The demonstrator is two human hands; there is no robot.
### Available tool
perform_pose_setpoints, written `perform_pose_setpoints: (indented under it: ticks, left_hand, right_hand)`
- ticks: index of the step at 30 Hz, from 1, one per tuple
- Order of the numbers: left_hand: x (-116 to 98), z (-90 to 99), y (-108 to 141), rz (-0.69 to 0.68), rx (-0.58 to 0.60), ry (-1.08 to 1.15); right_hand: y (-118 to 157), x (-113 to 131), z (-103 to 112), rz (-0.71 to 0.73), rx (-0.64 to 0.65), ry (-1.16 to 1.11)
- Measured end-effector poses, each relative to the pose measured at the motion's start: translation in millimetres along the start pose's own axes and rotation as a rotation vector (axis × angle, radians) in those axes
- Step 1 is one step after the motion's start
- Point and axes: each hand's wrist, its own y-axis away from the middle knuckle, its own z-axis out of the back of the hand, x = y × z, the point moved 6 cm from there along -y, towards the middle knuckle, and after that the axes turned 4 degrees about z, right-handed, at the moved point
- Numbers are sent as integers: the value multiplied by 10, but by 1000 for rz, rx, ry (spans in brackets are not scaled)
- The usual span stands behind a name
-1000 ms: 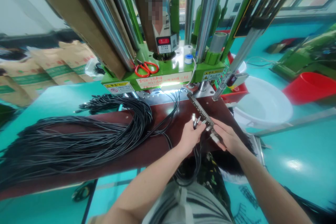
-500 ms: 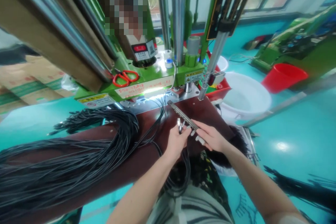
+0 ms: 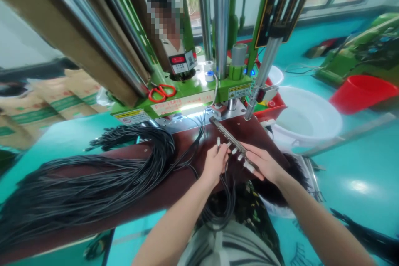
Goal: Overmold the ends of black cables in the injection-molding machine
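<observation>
A long metal bar [image 3: 228, 136] with slots lies at a slant over the brown worktable [image 3: 174, 174], its far end pointing at the green press. Against its near end, my right hand [image 3: 261, 160] is closed, fingers wrapped along the side. Several small pale cable plugs [image 3: 240, 157] stick out from the bar's near edge. My left hand [image 3: 215, 164] pinches a cable plug [image 3: 218, 142] beside the bar's middle. Thin black cables [image 3: 230, 193] hang in loops below my hands. Whether the plug in my left hand touches the bar is unclear.
The green press [image 3: 193, 91] stands ahead, with red-handled scissors [image 3: 162, 93] on its lower plate. A thick bundle of black cables [image 3: 102, 174] covers the table's left side. Right are a white tub [image 3: 308, 112], a red bucket [image 3: 361, 93] and a red bin [image 3: 276, 110].
The camera view has turned left, so the scene sits further right. More plugs now show along the bar between my hands. Both hands keep their grip.
</observation>
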Motion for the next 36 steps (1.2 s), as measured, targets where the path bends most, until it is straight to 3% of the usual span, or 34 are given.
perform_pose_setpoints:
  ticks: [26,28,33,36]
  left_hand:
    - [7,79,30,-18,-81,-12]
    - [-43,78,32,-43,-61,27]
    - [-258,234,67,-138,-150,252]
    - [-240,220,64,-60,-102,314]
  right_hand:
    - [-29,-21,-69,24,110,234]
    - [-33,-48,-43,16,93,165]
    - [-33,-63,20,13,39,68]
    - [-41,-58,17,-6,50,66]
